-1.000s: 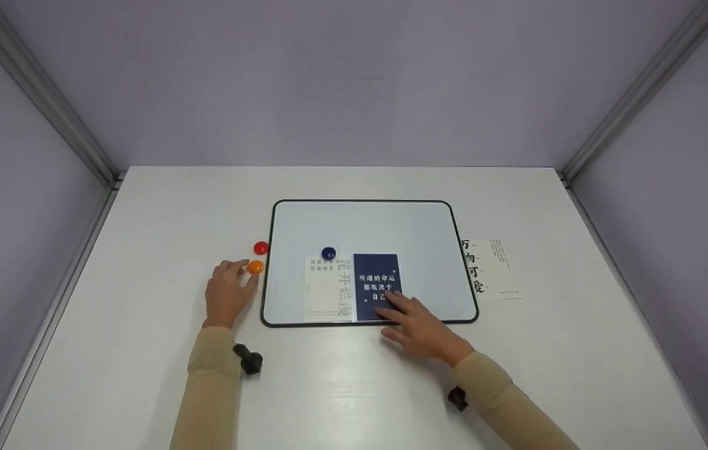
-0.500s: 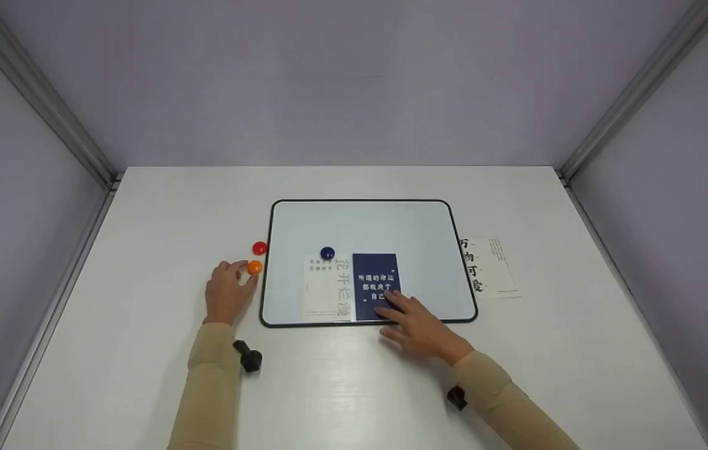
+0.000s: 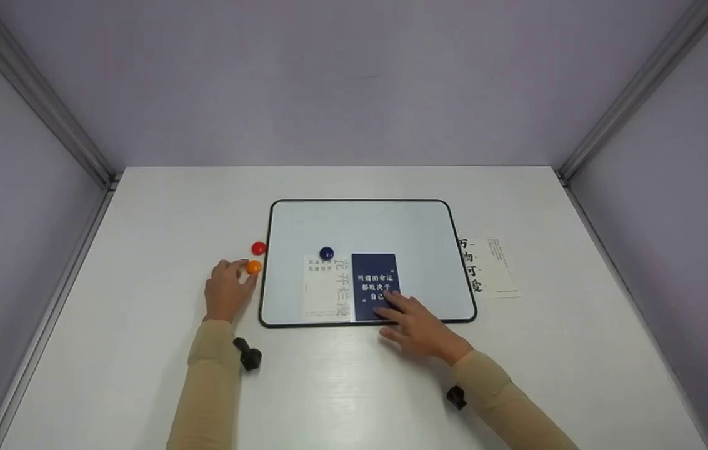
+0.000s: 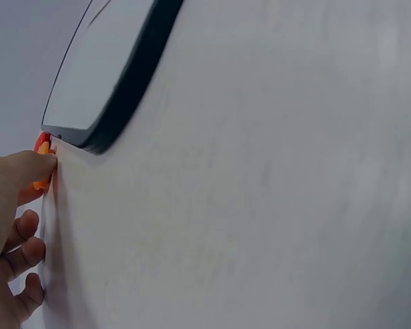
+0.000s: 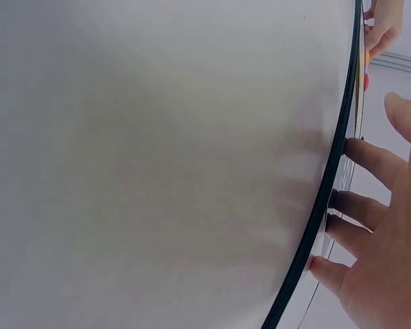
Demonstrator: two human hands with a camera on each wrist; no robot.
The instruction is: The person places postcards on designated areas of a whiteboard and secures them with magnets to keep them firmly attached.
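Left of the whiteboard (image 3: 360, 225), the left hand (image 3: 226, 291) pinches an orange round magnet (image 3: 254, 267) between thumb and index finger; in the left wrist view the thumb covers part of the orange magnet (image 4: 41, 184). A red magnet (image 3: 258, 248) lies just beyond it. On the board, a dark blue card (image 3: 371, 269) sits beside a white card (image 3: 316, 294), whose top edge bears a blue magnet (image 3: 327, 253). The right hand (image 3: 423, 329) rests spread fingers on the blue card's lower right part; the right wrist view shows this hand (image 5: 383, 253) at the board's black rim.
Another printed white card (image 3: 496, 269) lies at the board's right edge on the white table (image 3: 341, 387). Purple-grey walls stand behind and at both sides. A black device sits by each wrist.
The camera view has shifted slightly. Both hands hold nearly the same places, the left on the orange magnet and the right on the blue card.
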